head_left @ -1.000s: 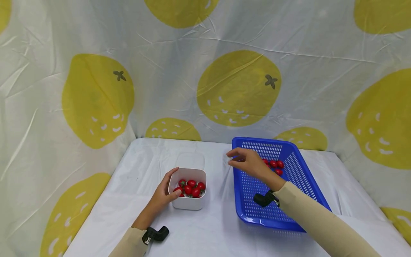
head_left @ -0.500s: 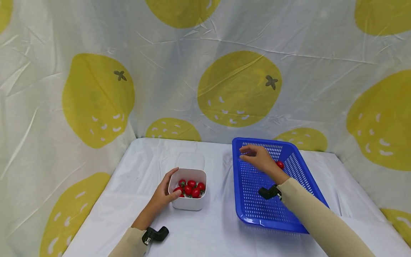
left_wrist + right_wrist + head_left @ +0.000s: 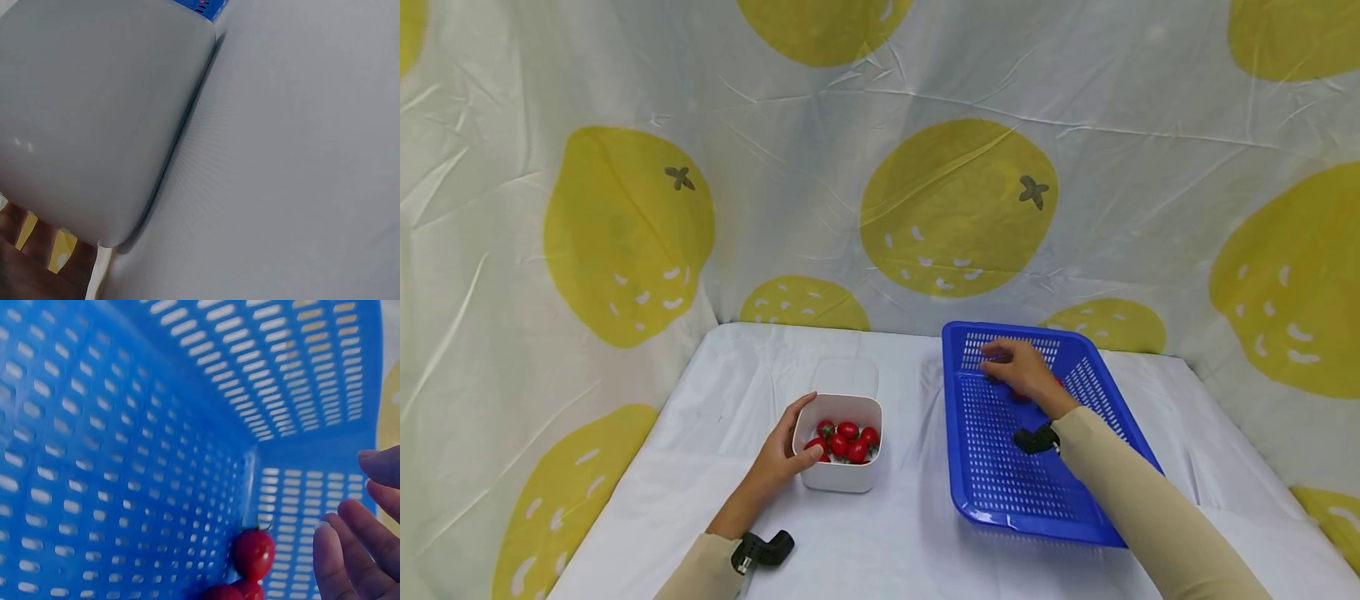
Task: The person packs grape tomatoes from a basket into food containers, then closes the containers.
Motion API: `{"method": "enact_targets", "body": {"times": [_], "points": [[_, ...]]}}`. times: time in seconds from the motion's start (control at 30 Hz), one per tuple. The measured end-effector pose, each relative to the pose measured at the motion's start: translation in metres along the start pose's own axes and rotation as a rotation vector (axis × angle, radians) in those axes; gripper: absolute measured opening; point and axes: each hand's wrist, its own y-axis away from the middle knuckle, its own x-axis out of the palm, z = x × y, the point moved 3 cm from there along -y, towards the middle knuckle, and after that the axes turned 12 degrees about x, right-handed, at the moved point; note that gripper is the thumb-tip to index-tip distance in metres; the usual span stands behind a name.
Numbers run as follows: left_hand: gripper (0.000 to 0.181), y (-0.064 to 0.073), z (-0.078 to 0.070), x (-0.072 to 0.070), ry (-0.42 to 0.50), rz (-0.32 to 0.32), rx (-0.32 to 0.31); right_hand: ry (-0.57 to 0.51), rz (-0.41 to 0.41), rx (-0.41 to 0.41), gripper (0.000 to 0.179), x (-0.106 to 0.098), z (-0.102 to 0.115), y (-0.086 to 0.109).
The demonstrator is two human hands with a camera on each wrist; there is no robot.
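Note:
My left hand (image 3: 781,443) holds a small white square container (image 3: 841,477) at its left side, the thumb over the front rim. Several red cherry tomatoes (image 3: 838,444) with green stems lie inside it. In the left wrist view, the container's wall (image 3: 106,112) fills much of the picture, fingers against it at the lower left. Over the far part of a blue perforated basket (image 3: 1000,492) is my right hand (image 3: 1018,367), fingers loosely bent and nothing between them. Below it, partly hidden, lie more cherry tomatoes; one tomato (image 3: 253,554) stands out near the basket's corner in the right wrist view.
A clear lid (image 3: 844,375) lies behind the white container. White cloth (image 3: 895,550) covers the table, and a lemon-print curtain (image 3: 805,183) hangs around the back and sides. The basket's raised rim (image 3: 955,467) borders the right-hand area.
My right hand has moved right from the basket's left rim to further inside, over the tomatoes there, covering most of them from the head view. The left hand and container have stayed in place.

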Motion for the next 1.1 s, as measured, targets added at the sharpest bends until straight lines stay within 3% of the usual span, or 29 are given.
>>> {"method": "enact_targets", "body": {"times": [0.5,1.1], "points": [[0.075,0.0,-0.003,0.0,0.011,0.017,-0.004,0.046,-0.006,0.081,0.037,-0.001,-0.022,-0.015],[0.075,0.0,-0.001,0.0,0.015,0.01,-0.005,0.141,-0.007,0.035,0.032,0.004,-0.032,-0.026]]}}
